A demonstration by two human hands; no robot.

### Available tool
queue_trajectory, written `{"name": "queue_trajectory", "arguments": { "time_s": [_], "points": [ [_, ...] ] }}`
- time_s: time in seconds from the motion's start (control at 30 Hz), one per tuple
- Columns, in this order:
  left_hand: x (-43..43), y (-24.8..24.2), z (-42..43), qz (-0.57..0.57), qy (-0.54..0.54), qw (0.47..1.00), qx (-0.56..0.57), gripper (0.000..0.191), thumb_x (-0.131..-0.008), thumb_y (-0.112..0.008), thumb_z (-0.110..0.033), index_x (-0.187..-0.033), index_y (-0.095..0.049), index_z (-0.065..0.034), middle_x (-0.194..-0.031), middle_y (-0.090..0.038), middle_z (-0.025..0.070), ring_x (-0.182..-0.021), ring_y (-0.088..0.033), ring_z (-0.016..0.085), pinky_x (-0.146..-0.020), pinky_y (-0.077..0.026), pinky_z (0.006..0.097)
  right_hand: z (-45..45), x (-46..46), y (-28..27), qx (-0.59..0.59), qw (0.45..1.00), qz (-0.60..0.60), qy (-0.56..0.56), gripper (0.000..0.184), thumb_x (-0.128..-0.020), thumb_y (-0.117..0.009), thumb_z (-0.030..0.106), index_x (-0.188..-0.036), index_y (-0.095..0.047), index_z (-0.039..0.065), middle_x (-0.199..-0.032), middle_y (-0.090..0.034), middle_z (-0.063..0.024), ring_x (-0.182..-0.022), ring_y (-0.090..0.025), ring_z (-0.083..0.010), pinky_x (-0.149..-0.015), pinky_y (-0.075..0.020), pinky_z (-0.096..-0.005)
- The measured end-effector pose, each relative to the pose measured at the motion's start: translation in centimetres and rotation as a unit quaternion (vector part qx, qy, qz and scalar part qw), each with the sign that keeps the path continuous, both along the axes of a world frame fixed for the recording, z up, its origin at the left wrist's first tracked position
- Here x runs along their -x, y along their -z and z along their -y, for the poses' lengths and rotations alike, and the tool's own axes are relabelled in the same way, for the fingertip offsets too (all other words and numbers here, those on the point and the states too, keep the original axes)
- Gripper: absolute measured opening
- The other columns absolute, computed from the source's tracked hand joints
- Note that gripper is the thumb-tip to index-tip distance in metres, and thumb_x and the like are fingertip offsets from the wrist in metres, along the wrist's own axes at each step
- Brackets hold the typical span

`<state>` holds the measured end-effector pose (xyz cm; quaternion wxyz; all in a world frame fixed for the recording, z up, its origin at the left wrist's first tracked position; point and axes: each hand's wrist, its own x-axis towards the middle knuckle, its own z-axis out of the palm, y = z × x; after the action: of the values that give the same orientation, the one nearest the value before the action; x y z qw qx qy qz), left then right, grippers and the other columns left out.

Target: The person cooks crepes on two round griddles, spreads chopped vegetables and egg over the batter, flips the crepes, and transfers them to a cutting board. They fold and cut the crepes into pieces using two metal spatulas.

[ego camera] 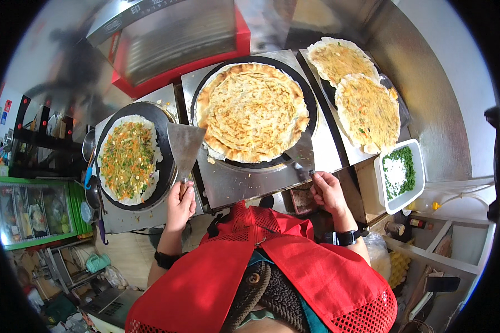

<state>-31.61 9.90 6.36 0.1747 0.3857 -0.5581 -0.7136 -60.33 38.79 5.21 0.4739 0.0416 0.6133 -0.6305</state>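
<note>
My left hand (181, 208) grips the wooden handle of a broad metal scraper (185, 143), blade up, in the gap between two round griddles. The blade overlaps the left edge of a large browned flatbread (252, 110) in this view; whether it touches cannot be told. My right hand (329, 193) is closed around the dark handle of a second scraper (312, 172). Its blade, hard to make out against the steel, points at the flatbread's lower right edge. The flatbread covers most of the middle griddle (311, 98). On the left griddle (163, 125) lies a thin pancake (127, 160) spread with chopped vegetables.
Two cooked pancakes (368, 112) overlap at the right. Below them stands a white tub (420, 175) of chopped greens and white granules. A red-framed glass cabinet (179, 45) is behind the griddles. Ladles (88, 177) hang at the left, near a green-framed display fridge (35, 212).
</note>
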Motion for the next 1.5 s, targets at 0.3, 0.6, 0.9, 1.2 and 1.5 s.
{"name": "queue_trajectory", "arguments": {
  "time_s": [0.3, 0.6, 0.9, 1.2, 1.5],
  "points": [
    [5.0, -0.2, 3.4, -0.057, 0.069, 0.996, 0.001, 0.032, -0.101, -0.045, -0.028, -0.121, -0.056, -0.0057, -0.077, -0.052, -0.0015, -0.057, -0.047, 0.005, -0.044, -0.033, 0.0196, 4.6, 3.6, -0.4, -0.028, 0.98, -0.121, -0.154, 0.025, -0.095, -0.06, 0.022, -0.105, -0.065, 0.001, -0.067, -0.057, -0.0001, -0.044, -0.04, -0.0042, -0.039, -0.0278, -0.0191],
    [15.2, -1.5, 5.3, 0.219, 0.235, 0.767, 0.555, 0.043, -0.1, -0.044, -0.028, -0.136, -0.045, -0.005, -0.107, -0.058, 0.019, -0.078, -0.063, 0.029, -0.068, -0.056, 0.0372, 10.7, 2.6, -3.0, 0.031, 0.978, -0.198, -0.057, 0.017, -0.094, -0.059, 0.017, -0.102, -0.054, 0.003, -0.067, -0.059, -0.0054, -0.043, -0.042, -0.0054, -0.037, -0.0273, -0.019],
    [16.3, -11.6, 11.9, 0.143, 0.224, 0.905, 0.332, 0.035, -0.099, -0.04, -0.031, -0.092, -0.064, -0.0068, -0.068, -0.062, 0.0101, -0.057, -0.059, 0.02, -0.054, -0.047, 0.0339, 16.2, 5.9, -17.7, 0.017, 0.912, -0.378, -0.158, 0.021, -0.091, -0.061, 0.015, -0.098, -0.06, -0.005, -0.065, -0.061, -0.0055, -0.044, -0.047, -0.0047, -0.037, -0.0316, -0.019],
    [10.6, -8.4, 13.1, -0.074, 0.07, 0.975, -0.195, 0.021, -0.098, -0.038, -0.02, -0.098, -0.055, -0.0084, -0.075, -0.051, 0.0014, -0.049, -0.035, 0.005, -0.038, -0.023, 0.017, 26.4, 7.1, -26.7, -0.132, 0.772, -0.475, -0.401, 0.017, -0.089, -0.062, 0.017, -0.089, -0.062, 0.001, -0.061, -0.06, -0.003, -0.041, -0.043, -0.0035, -0.035, -0.0276, -0.0194],
    [2.1, -0.6, 8.1, -0.16, -0.041, 0.918, -0.361, 0.018, -0.097, -0.046, -0.026, -0.089, -0.054, -0.0127, -0.063, -0.042, -0.0032, -0.047, -0.034, 0.006, -0.039, -0.025, 0.0193, 34.3, 1.8, -25.2, -0.17, 0.66, -0.444, -0.581, 0.018, -0.083, -0.067, 0.021, -0.076, -0.062, 0.005, -0.057, -0.06, -0.0038, -0.04, -0.045, -0.0059, -0.035, -0.0297, -0.0221]
  ]
}}
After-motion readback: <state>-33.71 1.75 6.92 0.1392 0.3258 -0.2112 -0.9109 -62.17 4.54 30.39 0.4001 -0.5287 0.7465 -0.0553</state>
